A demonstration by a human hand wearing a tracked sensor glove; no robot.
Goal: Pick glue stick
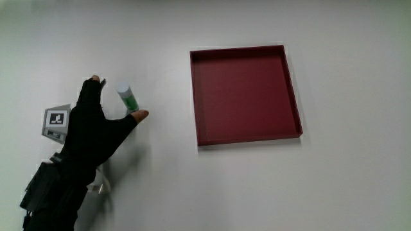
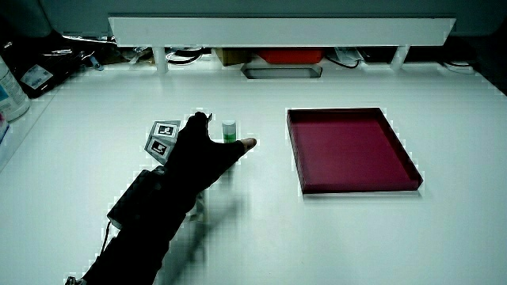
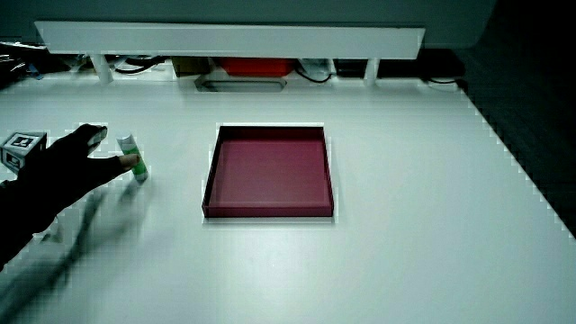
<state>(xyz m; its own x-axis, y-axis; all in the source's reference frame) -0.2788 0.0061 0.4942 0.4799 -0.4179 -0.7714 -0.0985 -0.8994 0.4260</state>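
My hand (image 1: 96,125) reaches across the bench (image 1: 257,192), thumb and forefinger parted around the glue stick (image 1: 128,98), the thumb tip touching its green body so the pinch can close from both sides; whether the forefinger touches yet, I cannot tell. The stick stands tilted on the bare bench, well apart from the shallow red tray (image 1: 245,94). The tray holds nothing, lying toward the partition (image 2: 277,30) edge.
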